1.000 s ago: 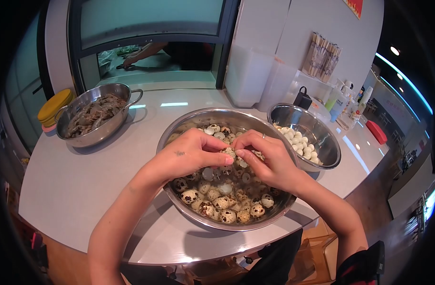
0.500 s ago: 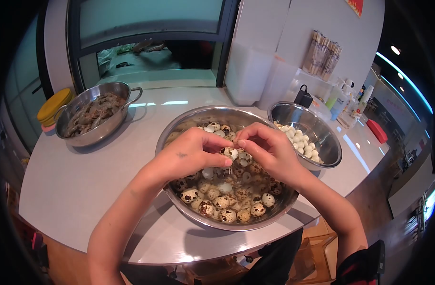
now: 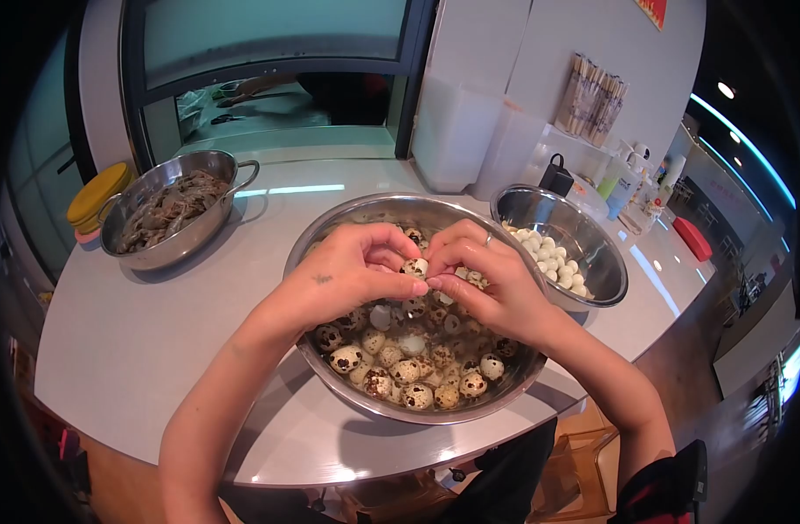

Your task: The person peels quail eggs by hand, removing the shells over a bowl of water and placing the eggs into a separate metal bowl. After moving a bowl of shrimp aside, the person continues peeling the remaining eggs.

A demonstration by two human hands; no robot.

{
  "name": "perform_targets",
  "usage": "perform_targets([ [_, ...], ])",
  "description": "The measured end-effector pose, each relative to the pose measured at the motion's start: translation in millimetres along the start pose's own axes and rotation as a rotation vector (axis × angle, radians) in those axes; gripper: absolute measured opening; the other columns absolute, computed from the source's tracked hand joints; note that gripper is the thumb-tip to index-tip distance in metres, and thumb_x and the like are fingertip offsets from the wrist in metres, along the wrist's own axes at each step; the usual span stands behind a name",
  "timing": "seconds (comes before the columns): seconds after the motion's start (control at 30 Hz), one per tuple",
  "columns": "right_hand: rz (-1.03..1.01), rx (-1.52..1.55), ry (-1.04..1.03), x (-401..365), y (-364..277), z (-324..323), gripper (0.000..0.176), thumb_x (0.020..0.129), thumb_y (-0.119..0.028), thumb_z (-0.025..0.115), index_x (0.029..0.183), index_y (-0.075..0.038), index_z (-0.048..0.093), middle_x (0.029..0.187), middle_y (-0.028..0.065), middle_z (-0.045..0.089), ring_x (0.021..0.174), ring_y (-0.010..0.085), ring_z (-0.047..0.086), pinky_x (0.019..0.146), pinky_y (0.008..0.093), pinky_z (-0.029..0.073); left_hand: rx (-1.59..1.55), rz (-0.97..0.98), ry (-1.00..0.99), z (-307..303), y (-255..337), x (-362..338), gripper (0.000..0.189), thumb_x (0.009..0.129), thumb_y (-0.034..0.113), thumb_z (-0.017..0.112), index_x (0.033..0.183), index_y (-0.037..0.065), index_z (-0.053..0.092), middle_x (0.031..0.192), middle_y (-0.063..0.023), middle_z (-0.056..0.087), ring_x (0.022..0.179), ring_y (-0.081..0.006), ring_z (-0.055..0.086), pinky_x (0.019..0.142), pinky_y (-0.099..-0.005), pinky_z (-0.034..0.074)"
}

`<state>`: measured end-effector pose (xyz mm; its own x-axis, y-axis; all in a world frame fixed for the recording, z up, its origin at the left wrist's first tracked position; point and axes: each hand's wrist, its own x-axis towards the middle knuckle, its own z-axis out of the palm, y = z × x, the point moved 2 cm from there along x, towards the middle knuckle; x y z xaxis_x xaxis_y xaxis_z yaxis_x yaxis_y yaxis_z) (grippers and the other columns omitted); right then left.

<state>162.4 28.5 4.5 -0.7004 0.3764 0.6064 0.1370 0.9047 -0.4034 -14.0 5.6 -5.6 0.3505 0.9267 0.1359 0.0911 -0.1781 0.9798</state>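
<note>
My left hand (image 3: 352, 266) pinches a speckled quail egg (image 3: 415, 268) between thumb and fingers, with pale white showing on it. Against the egg's right side, my right hand (image 3: 483, 271) has its thumb and fingertips closed together; a ring is on one finger. Any bit of shell between those fingertips is too small to make out. Both hands are over a large steel bowl (image 3: 347, 403) of cloudy water. In it lie several spotted quail eggs (image 3: 406, 371) and broken shell pieces, partly hidden by my hands.
To the right, a smaller steel bowl (image 3: 605, 293) holds several peeled white eggs (image 3: 553, 258). A two-handled steel pan (image 3: 212, 229) of shrimp (image 3: 174, 208) stands at the left beside a yellow oval item (image 3: 98, 194). Pump bottles (image 3: 623, 188), wrapped chopsticks (image 3: 592, 100) and a red object (image 3: 692, 238) are at the back right.
The egg in my left hand has turned and come up slightly. My right fingers have shifted down and closer to its side, and the ring has come into view.
</note>
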Motion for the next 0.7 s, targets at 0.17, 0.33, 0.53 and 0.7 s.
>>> perform_targets([
  [0.17, -0.061, -0.001, 0.004, 1, 0, 4, 0.011, 0.078, 0.002, 0.055, 0.086, -0.001, 0.049, 0.089, 0.0099, 0.05, 0.078, 0.0227, 0.053, 0.066, 0.0294, 0.044, -0.163, -0.047, -0.044, -3, -2, 1, 0.026, 0.075, 0.01, 0.066, 0.096, -0.001, 0.056, 0.085, -0.0065, 0.059, 0.079, -0.0113, 0.059, 0.073, -0.0226, 0.048],
  [0.33, 0.09, -0.014, 0.17, -4, 12, -2, 0.009, 0.078, 0.003, 0.053, 0.084, 0.0, 0.048, 0.087, 0.0095, 0.049, 0.075, 0.0209, 0.053, 0.063, 0.0284, 0.043, -0.266, -0.05, -0.017, -4, 0, 0, 0.029, 0.073, 0.009, 0.067, 0.098, 0.001, 0.056, 0.089, -0.0066, 0.06, 0.08, -0.0143, 0.06, 0.071, -0.0241, 0.049],
  [0.53, -0.098, -0.031, 0.141, -2, 4, 2, 0.019, 0.075, 0.001, 0.059, 0.093, -0.001, 0.055, 0.088, 0.011, 0.054, 0.077, 0.0235, 0.058, 0.064, 0.0316, 0.047, -0.199, -0.032, -0.023, -2, 2, -2, 0.031, 0.079, 0.014, 0.062, 0.105, -0.001, 0.055, 0.094, -0.0079, 0.059, 0.083, -0.0136, 0.059, 0.076, -0.0242, 0.049],
  [0.7, -0.244, 0.013, 0.19, -4, 14, 15, 0.015, 0.075, -0.005, 0.06, 0.088, -0.006, 0.053, 0.087, 0.0117, 0.048, 0.076, 0.0306, 0.053, 0.063, 0.0372, 0.043, -0.089, 0.01, 0.028, -9, -15, -1, 0.039, 0.072, 0.025, 0.068, 0.098, -0.003, 0.057, 0.08, -0.0066, 0.059, 0.063, -0.0112, 0.056, 0.053, -0.0223, 0.047],
])
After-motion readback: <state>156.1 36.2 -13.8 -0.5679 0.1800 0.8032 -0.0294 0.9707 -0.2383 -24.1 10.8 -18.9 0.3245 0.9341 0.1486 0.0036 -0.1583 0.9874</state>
